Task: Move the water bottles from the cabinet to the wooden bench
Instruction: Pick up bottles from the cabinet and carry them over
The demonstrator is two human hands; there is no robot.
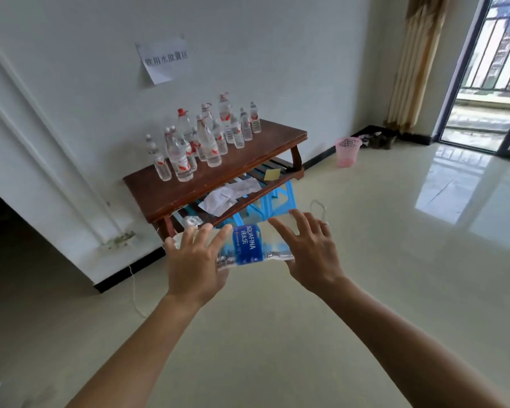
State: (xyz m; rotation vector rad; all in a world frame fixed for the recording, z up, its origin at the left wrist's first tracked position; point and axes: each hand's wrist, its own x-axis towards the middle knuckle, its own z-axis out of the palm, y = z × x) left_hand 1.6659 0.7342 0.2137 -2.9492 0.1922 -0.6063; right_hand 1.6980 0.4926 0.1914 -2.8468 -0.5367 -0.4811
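A clear water bottle (248, 245) with a blue label lies sideways in the air between my hands, in front of the wooden bench (218, 184). My left hand (195, 260) holds its cap end, fingers spread over the top and thumb hidden beneath. My right hand (312, 251) touches the base end with straight, splayed fingers. Several water bottles (200, 139) with red labels stand upright along the back of the bench top. The cabinet is out of view.
Papers (230, 195) lie on the bench's lower slatted shelf, and blue plastic stools (271, 201) stand under it. A pink basket (348, 151) sits by the wall to the right. A glass balcony door (483, 98) is at far right, a dark doorway (12, 231) at left.
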